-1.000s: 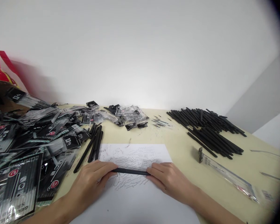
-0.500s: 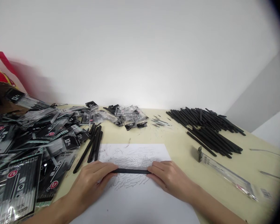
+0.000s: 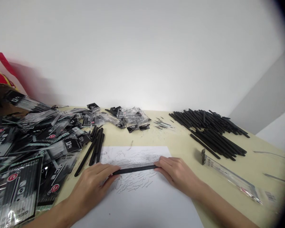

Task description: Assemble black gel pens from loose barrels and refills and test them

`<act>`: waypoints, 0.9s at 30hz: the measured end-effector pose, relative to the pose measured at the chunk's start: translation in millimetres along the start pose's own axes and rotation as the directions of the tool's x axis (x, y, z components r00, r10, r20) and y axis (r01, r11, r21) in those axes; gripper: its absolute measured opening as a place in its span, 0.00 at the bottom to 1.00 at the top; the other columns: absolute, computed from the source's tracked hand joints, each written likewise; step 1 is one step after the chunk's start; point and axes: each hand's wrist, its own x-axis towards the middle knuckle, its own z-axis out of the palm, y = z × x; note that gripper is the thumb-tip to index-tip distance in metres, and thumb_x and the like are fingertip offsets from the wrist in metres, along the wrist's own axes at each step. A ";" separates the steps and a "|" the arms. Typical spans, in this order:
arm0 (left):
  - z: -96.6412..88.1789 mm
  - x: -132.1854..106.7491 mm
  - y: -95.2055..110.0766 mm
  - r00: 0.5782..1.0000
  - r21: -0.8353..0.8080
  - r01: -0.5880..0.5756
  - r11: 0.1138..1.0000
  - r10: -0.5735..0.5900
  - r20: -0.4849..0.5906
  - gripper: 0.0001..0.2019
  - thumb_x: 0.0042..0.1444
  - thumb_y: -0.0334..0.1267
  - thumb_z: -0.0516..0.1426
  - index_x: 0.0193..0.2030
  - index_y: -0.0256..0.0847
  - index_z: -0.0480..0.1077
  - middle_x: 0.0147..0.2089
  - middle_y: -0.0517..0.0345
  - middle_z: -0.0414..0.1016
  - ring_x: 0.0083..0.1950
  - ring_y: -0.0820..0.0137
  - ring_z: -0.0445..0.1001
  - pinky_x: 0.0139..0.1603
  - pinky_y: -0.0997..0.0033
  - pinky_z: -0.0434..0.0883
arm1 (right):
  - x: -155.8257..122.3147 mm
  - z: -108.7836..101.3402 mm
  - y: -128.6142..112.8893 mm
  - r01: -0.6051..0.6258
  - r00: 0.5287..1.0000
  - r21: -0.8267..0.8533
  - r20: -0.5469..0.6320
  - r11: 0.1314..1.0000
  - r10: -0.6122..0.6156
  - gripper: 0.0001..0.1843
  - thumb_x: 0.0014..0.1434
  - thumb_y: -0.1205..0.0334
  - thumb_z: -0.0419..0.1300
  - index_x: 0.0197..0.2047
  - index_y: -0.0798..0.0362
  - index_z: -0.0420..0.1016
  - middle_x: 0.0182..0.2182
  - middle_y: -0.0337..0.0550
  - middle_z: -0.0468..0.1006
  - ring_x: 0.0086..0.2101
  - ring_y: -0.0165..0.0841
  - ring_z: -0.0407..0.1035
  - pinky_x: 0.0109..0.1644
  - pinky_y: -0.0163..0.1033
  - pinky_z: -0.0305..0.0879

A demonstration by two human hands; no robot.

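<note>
A slim black pen (image 3: 134, 170) lies across a white sheet of paper (image 3: 137, 202) covered in scribbles. My left hand (image 3: 92, 185) pinches its left end and my right hand (image 3: 178, 173) pinches its right end, both with fingers closed on it. The pen tilts slightly, its right end higher in the picture. A few loose black pens (image 3: 95, 147) lie just left of the sheet.
A large heap of black refill packets (image 3: 26, 148) covers the table's left side. More packets (image 3: 130, 118) lie at the back centre, a pile of black pens (image 3: 213, 128) at the back right, and a long clear packet (image 3: 230, 179) on the right. A cardboard box (image 3: 0, 91) stands far left.
My right hand has moved away from me and slightly right, taking the pen's right end with it, so the pen now slants. My left hand has hardly moved.
</note>
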 end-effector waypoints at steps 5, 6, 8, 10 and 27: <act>0.7 -0.9 -1.1 1.000 0.005 0.017 1.000 -0.017 0.010 0.06 0.57 0.33 0.54 0.41 0.41 0.69 0.34 0.60 0.78 0.32 0.71 0.76 0.33 0.71 0.71 | -2.0 -7.3 23.9 -0.036 0.996 -0.082 -0.087 0.996 0.029 0.13 0.67 0.60 0.43 0.38 0.55 0.66 0.26 0.40 0.72 0.25 0.29 0.66 0.28 0.32 0.57; 0.9 -0.5 -1.1 1.000 0.004 0.015 1.000 -0.016 0.020 0.06 0.57 0.33 0.54 0.41 0.41 0.69 0.34 0.60 0.78 0.32 0.71 0.76 0.33 0.71 0.71 | -3.1 -9.1 30.0 -0.072 0.993 -0.115 -0.099 0.991 0.061 0.14 0.67 0.59 0.43 0.38 0.55 0.66 0.26 0.40 0.72 0.25 0.28 0.66 0.28 0.32 0.57; 1.6 0.2 -1.0 0.999 0.002 0.010 1.000 -0.010 0.036 0.06 0.58 0.33 0.53 0.41 0.41 0.69 0.34 0.60 0.78 0.32 0.71 0.76 0.33 0.71 0.71 | -5.8 -12.7 42.8 -0.171 0.981 -0.193 -0.128 0.966 0.148 0.15 0.67 0.58 0.43 0.38 0.54 0.67 0.27 0.39 0.73 0.24 0.28 0.67 0.27 0.31 0.57; 2.0 0.4 -1.0 0.999 -0.001 0.011 1.000 -0.011 0.044 0.06 0.58 0.33 0.53 0.40 0.41 0.70 0.34 0.60 0.78 0.32 0.71 0.76 0.33 0.71 0.71 | -9.2 -16.5 56.0 -0.269 0.958 -0.245 -0.165 0.931 0.233 0.15 0.66 0.57 0.43 0.38 0.53 0.67 0.28 0.40 0.74 0.23 0.28 0.67 0.26 0.31 0.56; -0.9 3.7 1.6 0.998 -0.004 0.014 1.000 -0.014 0.055 0.07 0.58 0.36 0.52 0.39 0.41 0.71 0.33 0.59 0.78 0.32 0.71 0.76 0.33 0.73 0.72 | -69.8 -59.7 147.7 -0.826 0.487 -0.436 -0.235 0.356 0.841 0.15 0.63 0.58 0.43 0.33 0.55 0.65 0.28 0.54 0.73 0.27 0.43 0.68 0.23 0.37 0.48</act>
